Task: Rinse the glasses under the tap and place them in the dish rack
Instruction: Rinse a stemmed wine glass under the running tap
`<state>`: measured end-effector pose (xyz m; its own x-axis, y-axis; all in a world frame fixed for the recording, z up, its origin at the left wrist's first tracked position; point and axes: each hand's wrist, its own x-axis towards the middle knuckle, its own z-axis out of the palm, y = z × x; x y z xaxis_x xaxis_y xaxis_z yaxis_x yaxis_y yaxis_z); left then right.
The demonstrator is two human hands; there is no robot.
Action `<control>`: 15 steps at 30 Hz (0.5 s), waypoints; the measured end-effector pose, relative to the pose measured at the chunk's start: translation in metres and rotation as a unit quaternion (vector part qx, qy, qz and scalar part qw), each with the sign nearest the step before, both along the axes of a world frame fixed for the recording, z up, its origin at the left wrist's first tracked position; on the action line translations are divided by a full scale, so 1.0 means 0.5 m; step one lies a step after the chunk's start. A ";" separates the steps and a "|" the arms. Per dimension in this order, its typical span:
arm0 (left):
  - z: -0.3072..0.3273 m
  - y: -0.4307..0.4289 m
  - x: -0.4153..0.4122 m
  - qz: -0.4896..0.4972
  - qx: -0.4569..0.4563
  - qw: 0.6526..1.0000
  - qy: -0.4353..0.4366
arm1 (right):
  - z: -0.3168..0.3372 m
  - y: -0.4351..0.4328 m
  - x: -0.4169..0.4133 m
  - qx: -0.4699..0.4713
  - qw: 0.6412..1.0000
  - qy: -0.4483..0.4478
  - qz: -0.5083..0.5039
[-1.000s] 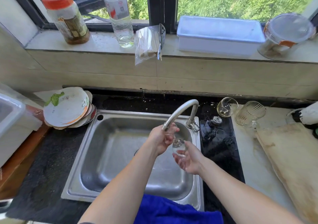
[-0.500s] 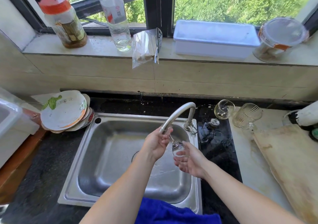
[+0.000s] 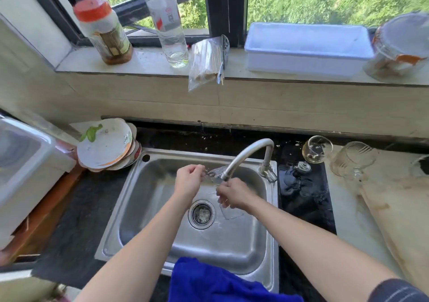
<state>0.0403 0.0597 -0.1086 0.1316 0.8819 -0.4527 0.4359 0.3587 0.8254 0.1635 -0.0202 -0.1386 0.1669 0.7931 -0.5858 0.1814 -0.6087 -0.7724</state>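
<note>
Over the steel sink (image 3: 148, 211), both hands hold one clear stemmed glass (image 3: 229, 212) just under the spout of the tap (image 3: 246, 155). The right hand (image 3: 235, 195) is wrapped round its middle, fingers curled. The left hand (image 3: 189, 182) is curled too, and its fingertips pinch the clear foot end up by the spout. The glass is tilted: its long axis runs from far left, at the foot, to near right, where the bowl sticks out below the right hand, above the basin. Blur hides its finer outline. There are three glasses in all. The other two are well apart from the hands on the surface right of the sink: another stemmed glass (image 3: 316, 149), leaning, and just to its right a ribbed glass mug (image 3: 352, 159). One stack of plates (image 3: 104, 146) sits at the sink's far left corner. One blue cloth (image 3: 222, 280) hangs over the near rim.
</note>
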 end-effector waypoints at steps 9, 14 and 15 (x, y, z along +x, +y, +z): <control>-0.021 -0.021 -0.090 -0.101 0.061 0.979 0.165 | 0.004 0.046 -0.038 0.125 0.982 0.023 -0.142; -0.026 -0.039 -0.040 -0.234 0.079 0.949 0.195 | 0.012 -0.029 -0.033 0.089 0.976 -0.009 -0.198; -0.027 -0.046 -0.027 -0.269 0.085 0.940 0.192 | 0.013 -0.050 -0.029 0.085 0.973 -0.013 -0.216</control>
<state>0.0267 0.0366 -0.1221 0.4348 0.7986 -0.4162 0.7944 -0.1225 0.5949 0.1491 -0.0453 -0.1321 0.5182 0.7315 -0.4432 -0.0422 -0.4957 -0.8675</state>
